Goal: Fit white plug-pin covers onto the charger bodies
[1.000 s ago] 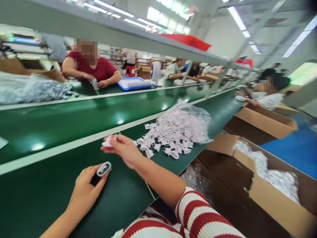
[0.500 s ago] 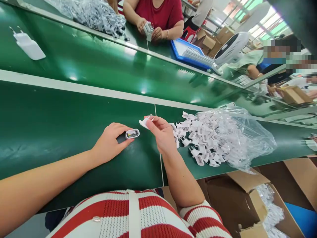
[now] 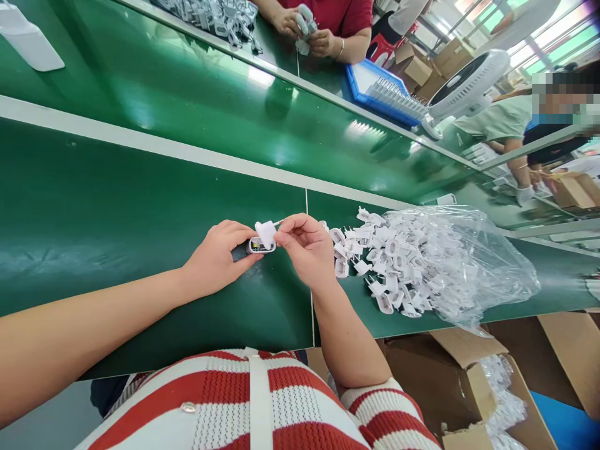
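Nearest the camera, above a red-and-white striped knitted top, the left hand (image 3: 213,259) rested on the green worktop (image 3: 94,250) with its fingers closed around a small dark charger body with a white-rimmed open end (image 3: 257,245). Touching it from the right, the right hand (image 3: 307,250) pinched a small white plastic plug cap with metal prongs (image 3: 266,232) between thumb and fingertips, held right at the body's open end and apparently not pressed home, so the fitting looked begun rather than finished. Just beside that hand a heap of loose white plug caps (image 3: 379,262) spilled from a crumpled clear plastic bag (image 3: 469,262), which suggested many pieces remained. Beyond the pale dividing strip, a finished white charger (image 3: 28,44) lay on the green conveyor belt (image 3: 187,106). Farthest off, a co-worker's hands (image 3: 304,31) held similar parts beside a blue tray (image 3: 379,94).
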### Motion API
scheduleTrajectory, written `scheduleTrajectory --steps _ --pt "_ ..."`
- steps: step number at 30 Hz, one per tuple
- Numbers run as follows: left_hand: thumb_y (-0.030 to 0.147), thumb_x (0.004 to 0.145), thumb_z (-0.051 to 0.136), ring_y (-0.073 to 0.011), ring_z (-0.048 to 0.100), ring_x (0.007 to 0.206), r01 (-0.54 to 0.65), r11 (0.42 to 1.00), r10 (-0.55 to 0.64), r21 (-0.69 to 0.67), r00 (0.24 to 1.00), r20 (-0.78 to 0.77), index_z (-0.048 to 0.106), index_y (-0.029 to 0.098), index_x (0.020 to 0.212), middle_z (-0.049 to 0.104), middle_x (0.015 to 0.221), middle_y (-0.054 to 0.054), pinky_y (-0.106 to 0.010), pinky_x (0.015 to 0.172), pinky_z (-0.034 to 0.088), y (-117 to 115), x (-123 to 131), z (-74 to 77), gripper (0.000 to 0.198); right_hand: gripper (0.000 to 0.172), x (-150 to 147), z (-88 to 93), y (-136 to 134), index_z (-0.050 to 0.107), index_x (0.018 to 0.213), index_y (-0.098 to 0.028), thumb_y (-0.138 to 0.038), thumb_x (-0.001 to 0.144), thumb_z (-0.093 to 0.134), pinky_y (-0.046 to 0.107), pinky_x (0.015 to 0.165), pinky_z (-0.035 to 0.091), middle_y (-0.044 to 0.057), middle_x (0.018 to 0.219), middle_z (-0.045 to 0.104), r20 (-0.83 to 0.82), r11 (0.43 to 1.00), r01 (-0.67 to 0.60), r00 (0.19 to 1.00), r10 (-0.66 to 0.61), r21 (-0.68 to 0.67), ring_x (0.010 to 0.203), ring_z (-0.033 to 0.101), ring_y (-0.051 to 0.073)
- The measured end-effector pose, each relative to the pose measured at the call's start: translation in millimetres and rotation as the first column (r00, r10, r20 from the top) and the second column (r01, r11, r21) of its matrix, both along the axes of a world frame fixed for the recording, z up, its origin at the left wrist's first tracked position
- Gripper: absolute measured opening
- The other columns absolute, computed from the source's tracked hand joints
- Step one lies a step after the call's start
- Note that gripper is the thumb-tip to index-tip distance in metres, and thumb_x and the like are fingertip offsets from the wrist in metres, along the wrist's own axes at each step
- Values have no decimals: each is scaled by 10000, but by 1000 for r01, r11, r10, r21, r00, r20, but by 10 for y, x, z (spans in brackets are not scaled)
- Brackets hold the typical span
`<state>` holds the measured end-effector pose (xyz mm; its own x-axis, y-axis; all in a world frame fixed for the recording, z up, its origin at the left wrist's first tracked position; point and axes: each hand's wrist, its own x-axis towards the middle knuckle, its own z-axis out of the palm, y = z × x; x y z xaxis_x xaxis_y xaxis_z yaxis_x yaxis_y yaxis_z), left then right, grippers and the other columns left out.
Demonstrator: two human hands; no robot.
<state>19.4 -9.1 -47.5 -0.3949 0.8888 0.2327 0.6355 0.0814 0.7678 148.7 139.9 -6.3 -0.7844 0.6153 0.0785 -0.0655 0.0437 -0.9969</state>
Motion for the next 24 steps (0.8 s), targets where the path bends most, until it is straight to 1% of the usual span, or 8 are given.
scheduleTrajectory --steps 4,9,10,13,15,18,21,24 --pt "379 927 669 -262 612 1111 -8 1000 8 1 1000 21 707 226 1159 727 1128 -69 -452 1023 462 -8 24 3 280 183 37 -14 17 703 891 -232 -346 809 821 296 723 582 -8 837 682 31 996 43 998 -46 84 713 642 123" --pt "460 819 796 -295 500 1336 -86 993 85 85 996 23 535 221 1407 606 1394 -100 -467 1165 390 -24 29 56 685 209 27 27 -13 733 941 -239 -388 816 812 284 659 607 -35 772 655 2 998 58 998 -58 -36 628 676 109" --pt "474 826 790 -297 506 1334 -90 990 92 110 996 -11 541 233 1394 616 1379 -92 -472 1174 380 -32 27 69 665 226 22 49 -48 731 920 -237 -403 799 826 289 657 611 -34 768 657 -3 996 53 999 -53 -70 633 688 117" --pt "436 940 655 -288 596 1223 -86 988 102 132 987 -126 615 285 1265 699 1226 -42 -484 1139 412 -84 25 101 361 315 8 134 -175 716 814 -228 -501 737 852 300 628 606 -20 793 654 -31 993 39 999 -43 -115 632 684 128" --pt "430 969 575 -309 608 1211 -108 988 125 110 980 -158 613 321 1270 693 1238 -29 -520 1124 430 -129 12 98 322 345 -7 176 -225 731 791 -227 -544 722 851 292 647 588 -14 793 636 -40 998 58 997 -59 -21 647 643 117" --pt "454 952 535 -342 614 1204 -144 979 161 143 980 -119 604 398 1275 670 1267 6 -600 1151 412 -181 -27 57 336 308 -23 171 -226 757 823 -233 -521 750 842 280 712 586 -15 804 633 -78 992 65 995 -57 112 659 587 99" --pt "462 904 552 -352 621 1206 -140 979 156 150 983 -101 595 456 1296 675 1220 15 -595 1110 478 -221 -51 27 395 231 -11 109 -229 774 939 -244 -361 763 867 249 779 600 -4 918 620 -122 982 57 992 -35 182 761 596 100" --pt "464 814 624 -376 629 1191 -38 987 61 155 988 -141 562 495 1347 695 1165 8 -573 971 571 -241 -55 51 538 140 3 76 -264 765 912 -221 -230 792 836 225 852 598 23 1028 659 -119 979 -19 992 43 201 916 635 116"
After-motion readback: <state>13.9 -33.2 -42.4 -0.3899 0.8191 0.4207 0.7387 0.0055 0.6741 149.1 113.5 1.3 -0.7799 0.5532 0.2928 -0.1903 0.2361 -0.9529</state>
